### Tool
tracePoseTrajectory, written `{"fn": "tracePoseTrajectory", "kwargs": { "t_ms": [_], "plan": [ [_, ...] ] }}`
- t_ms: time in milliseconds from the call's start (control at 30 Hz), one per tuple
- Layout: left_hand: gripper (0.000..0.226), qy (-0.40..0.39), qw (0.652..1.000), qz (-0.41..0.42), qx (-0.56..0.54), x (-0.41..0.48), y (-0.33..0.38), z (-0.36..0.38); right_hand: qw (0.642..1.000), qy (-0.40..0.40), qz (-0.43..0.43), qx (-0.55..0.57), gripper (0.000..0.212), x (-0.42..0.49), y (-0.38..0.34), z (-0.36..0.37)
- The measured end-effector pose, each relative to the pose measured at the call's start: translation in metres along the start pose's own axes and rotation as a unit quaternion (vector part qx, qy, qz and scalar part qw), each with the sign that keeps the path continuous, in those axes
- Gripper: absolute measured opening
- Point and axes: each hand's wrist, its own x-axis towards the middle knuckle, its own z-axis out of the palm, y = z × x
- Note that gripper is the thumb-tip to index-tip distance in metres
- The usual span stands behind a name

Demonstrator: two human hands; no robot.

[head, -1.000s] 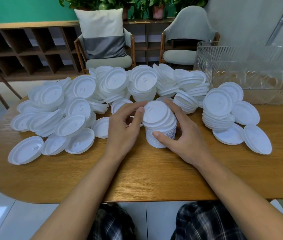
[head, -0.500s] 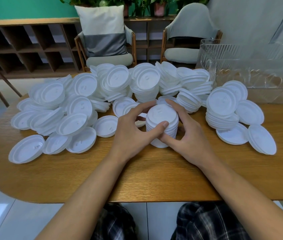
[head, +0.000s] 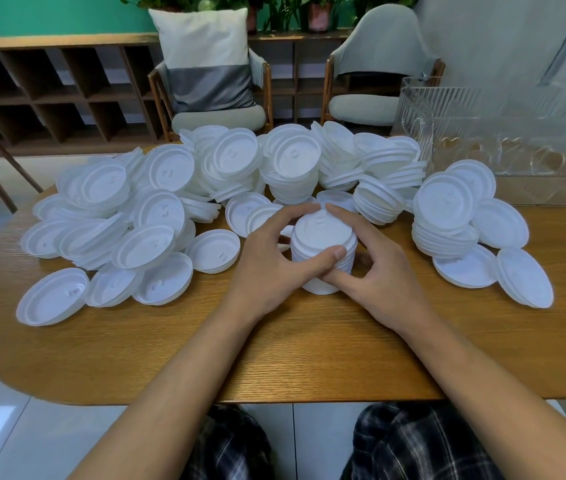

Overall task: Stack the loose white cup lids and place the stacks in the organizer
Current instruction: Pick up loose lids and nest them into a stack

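Left hand and right hand cup the lid stack (squaring it, seemingly); next, lift toward organizer beyond the right hand.

The left hand and right hand cup together, fingers curled inward.

Lounge or café-like room, wooden table, cushioned armchairs, cubby shelving, potted plants
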Motion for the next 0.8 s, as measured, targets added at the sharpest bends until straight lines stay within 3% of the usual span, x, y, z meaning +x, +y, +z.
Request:
{"fn": "tracePoseTrajectory", "kwargs": {
  "t_ms": [267, 367, 467, 600, 800],
  "plan": [
    [0.059, -0.017, 0.999, 0.02, 0.042, -0.003, -0.002, -0.002, 1.0, 0.011, 0.002, -0.007, 0.078, -0.003, 0.001, -0.001],
    [0.044, 0.053, 0.99, 0.076, 0.102, -0.01, -0.011, -0.016, 0.998, 0.044, 0.017, -0.042, 0.078, -0.002, 0.002, -0.002],
    [0.03, 0.118, 0.959, 0.098, 0.239, -0.01, -0.023, -0.023, 0.997, 0.054, 0.029, -0.051, 0.077, -0.002, 0.003, -0.004],
    [0.034, 0.064, 0.928, 0.11, 0.351, -0.006, -0.032, -0.019, 0.997, 0.047, 0.035, -0.046, 0.077, -0.002, 0.003, -0.003],
    [0.027, 0.059, 0.929, 0.134, 0.339, -0.004, -0.036, -0.019, 0.997, 0.043, 0.039, -0.05, 0.077, -0.001, 0.004, -0.005]
  ]
}}
